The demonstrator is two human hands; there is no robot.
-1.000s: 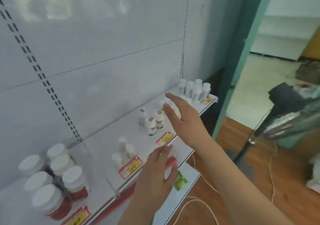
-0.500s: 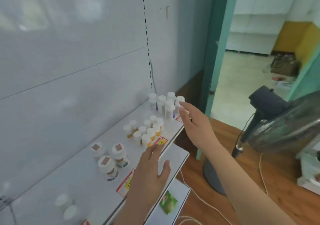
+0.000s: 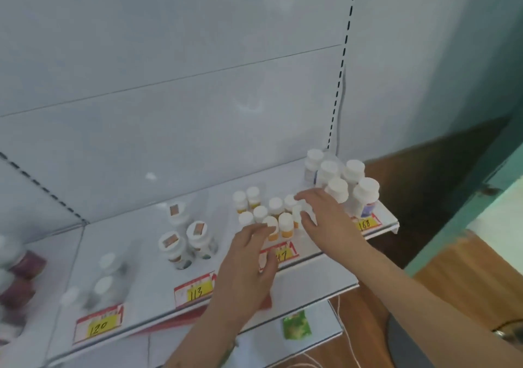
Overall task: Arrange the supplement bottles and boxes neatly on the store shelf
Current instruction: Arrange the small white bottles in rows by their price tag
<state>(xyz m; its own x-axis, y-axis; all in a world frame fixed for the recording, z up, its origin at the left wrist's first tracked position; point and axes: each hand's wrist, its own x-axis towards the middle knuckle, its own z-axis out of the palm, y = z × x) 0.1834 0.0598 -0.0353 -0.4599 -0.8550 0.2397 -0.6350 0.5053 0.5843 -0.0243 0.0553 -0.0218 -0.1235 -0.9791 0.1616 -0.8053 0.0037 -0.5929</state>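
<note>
**Supplement bottles on a white store shelf, two hands at the small ones**

Small bottles with white caps and orange-yellow labels stand in a tight cluster toward the right of the white shelf, just behind a price tag. The left hand reaches in from below, its fingers loosely spread, and its fingertips touch the front bottle of the cluster. The right hand comes in from the right, fingers slightly curled over the cluster's right edge. Whether it actually grips a bottle cannot be told.

Just to the right, near the shelf's end, stand five taller white bottles in a close group, above a tag reading 168. Left of the small bottles, three wide jars with brown squares on their lids sit behind a tag reading 113. Farther left are blurred clear bottles above a tag reading 120, and dark red jars at the frame's edge. A green packet lies on the lower shelf.
</note>
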